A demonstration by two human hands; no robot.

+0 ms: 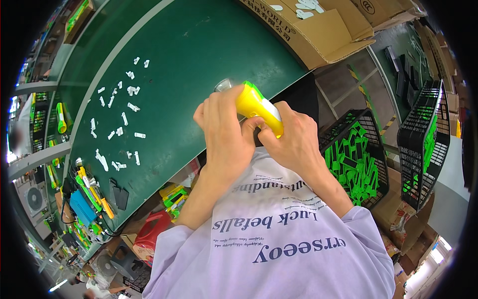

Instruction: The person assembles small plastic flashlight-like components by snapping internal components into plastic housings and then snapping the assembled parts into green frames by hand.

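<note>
A yellow flashlight point(255, 105) with a bright green edge and a pale panel along its body is tilted in front of my chest, over the table's near edge. My right hand point(297, 133) is closed round its lower end, with the thumb bent against it. At its upper left side, my left hand point(222, 124) is closed too, its thumb meeting the body near my right thumb. Beyond the left fingertips shows a clear, greyish round piece point(223, 85); whether it is joined to the flashlight is hidden by the fingers.
Small white plastic parts point(133, 90) lie scattered on the green table point(174, 60). Tools and a blue block point(82, 207) crowd its left end. A cardboard box point(318, 47) stands at the far right. Black crates point(381, 164) with green parts point(351, 164) are to my right.
</note>
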